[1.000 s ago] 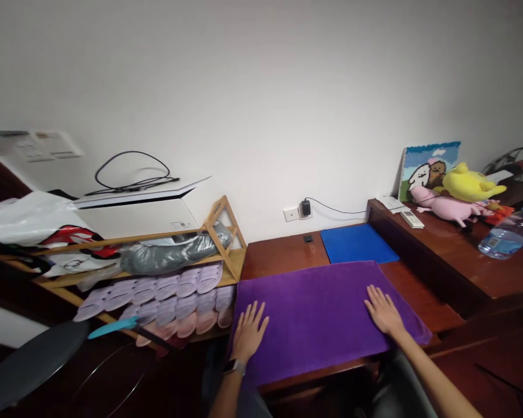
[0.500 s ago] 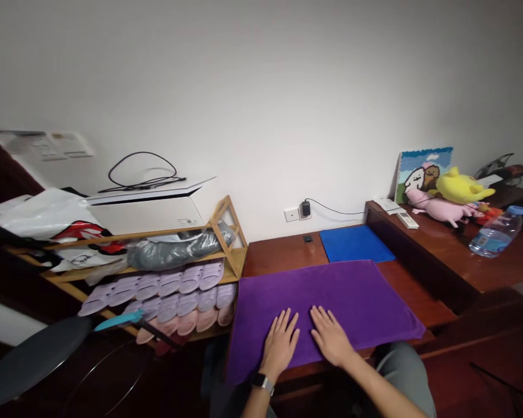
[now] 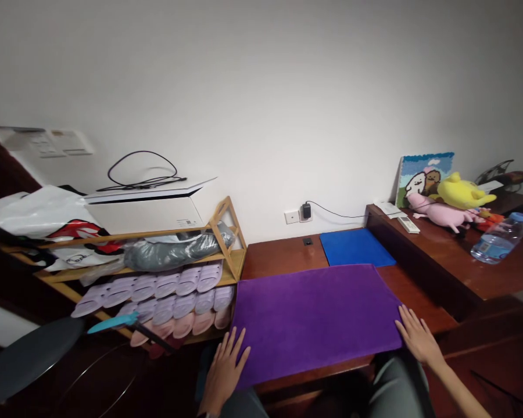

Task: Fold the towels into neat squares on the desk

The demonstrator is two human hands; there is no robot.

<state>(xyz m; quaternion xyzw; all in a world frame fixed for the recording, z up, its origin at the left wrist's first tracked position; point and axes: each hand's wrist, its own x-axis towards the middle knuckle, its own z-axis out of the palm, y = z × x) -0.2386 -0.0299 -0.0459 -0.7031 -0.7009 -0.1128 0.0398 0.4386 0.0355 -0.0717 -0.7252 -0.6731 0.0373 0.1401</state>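
A purple towel (image 3: 318, 322) lies spread flat over the front of the dark wooden desk (image 3: 279, 255). At its left edge my left hand (image 3: 224, 366) is open, fingers stretched out and fingertips on the cloth's border. My right hand (image 3: 418, 337) rests open at the towel's right edge, its fingers extended, covering the front right corner. Neither hand holds anything. Behind the towel lies a folded blue cloth (image 3: 357, 247).
On the raised right surface stand a water bottle (image 3: 501, 238), a pink plush toy (image 3: 438, 212), a yellow plush toy (image 3: 462, 191) and a remote (image 3: 408, 224). Left is a wooden rack (image 3: 230, 241) with several slippers and a white box (image 3: 143, 215). A plugged charger (image 3: 306, 210) sits on the wall.
My hands have moved apart from the towel's middle, the left to its left edge and the right to its right edge. The towel's right corner no longer shows past my right hand.
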